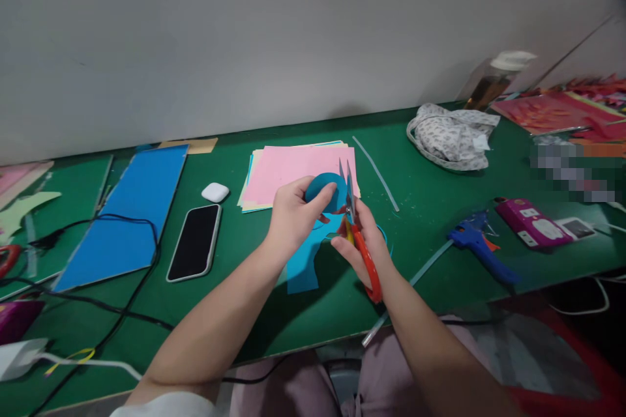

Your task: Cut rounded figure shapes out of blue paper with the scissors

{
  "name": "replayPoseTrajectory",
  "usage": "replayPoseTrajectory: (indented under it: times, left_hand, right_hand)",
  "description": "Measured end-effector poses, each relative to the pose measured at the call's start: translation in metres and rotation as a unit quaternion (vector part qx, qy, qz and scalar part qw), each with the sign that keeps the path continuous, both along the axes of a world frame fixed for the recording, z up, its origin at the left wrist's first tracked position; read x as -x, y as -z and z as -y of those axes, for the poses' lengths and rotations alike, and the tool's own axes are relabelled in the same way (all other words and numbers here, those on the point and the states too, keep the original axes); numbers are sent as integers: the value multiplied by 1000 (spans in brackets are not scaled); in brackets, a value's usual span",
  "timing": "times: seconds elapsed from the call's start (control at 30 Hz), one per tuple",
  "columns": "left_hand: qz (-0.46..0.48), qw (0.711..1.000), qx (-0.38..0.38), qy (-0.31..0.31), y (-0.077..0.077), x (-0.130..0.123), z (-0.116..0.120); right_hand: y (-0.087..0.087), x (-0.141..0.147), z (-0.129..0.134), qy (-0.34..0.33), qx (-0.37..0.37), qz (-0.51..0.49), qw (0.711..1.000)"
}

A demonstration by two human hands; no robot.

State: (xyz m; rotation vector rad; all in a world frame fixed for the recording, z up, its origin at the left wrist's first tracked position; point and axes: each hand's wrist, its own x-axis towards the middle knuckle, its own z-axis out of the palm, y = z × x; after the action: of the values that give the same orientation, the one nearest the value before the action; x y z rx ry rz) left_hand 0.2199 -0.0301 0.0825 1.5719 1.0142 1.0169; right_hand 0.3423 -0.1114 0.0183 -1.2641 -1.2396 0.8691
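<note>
My left hand (pixel 296 212) pinches a round blue paper piece (pixel 323 189) between thumb and fingers, above a stack of coloured paper (pixel 293 169) with a pink sheet on top. In my right hand (pixel 364 244) are red-handled scissors (pixel 370 267), their blades pointing away from me, slightly apart, at the right edge of the round piece. Below the hands, a blue paper scrap (pixel 302 270) rests on the green table (pixel 264 313). A thin curled blue strip shows just right of my right hand.
Left of the hands are a phone (pixel 194 242), a white case (pixel 215 192), a blue board (pixel 130 215) and black cables. To the right lie a blue glue gun (pixel 476 244), a purple box (pixel 528 221), a patterned cloth (pixel 450 137) and a bottle (pixel 496 81).
</note>
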Motion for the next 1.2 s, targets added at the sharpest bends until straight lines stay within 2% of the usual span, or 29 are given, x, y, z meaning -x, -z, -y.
replayPoseTrajectory:
  times: [0.2, 0.27, 0.37, 0.43, 0.5, 0.6, 0.67, 0.77, 1.0, 1.2]
  left_hand:
    - [14, 1000, 13, 11, 1, 0, 0]
    - [42, 998, 46, 20, 3, -1, -2]
    - [111, 983, 139, 35, 7, -2, -8]
    - [166, 960, 219, 50, 10, -3, -14]
    - [231, 925, 295, 68, 14, -3, -21]
    - [334, 866, 358, 102, 22, -2, -30]
    - [380, 842, 362, 124, 29, 0, -34]
    - [409, 829, 359, 127, 40, 2, -34]
    - [459, 795, 389, 79, 58, 3, -24]
    - [463, 789, 399, 66, 66, 8, -26]
  right_hand:
    - [-1, 1, 0, 7, 3, -5, 1000]
    - [-3, 1, -1, 13, 1, -15, 1000]
    - [-4, 2, -3, 42, -3, -36, 998]
    - [-5, 0, -4, 70, -2, -56, 996]
    - [-5, -4, -5, 95, 3, -76, 993]
    - [-8, -12, -7, 120, 10, -107, 987]
    - [-10, -17, -8, 137, 10, -127, 982]
    - [-11, -22, -10, 151, 3, -146, 978]
    - [-9, -24, -11, 137, 7, -145, 980]
    - [-8, -22, -11, 132, 14, -141, 981]
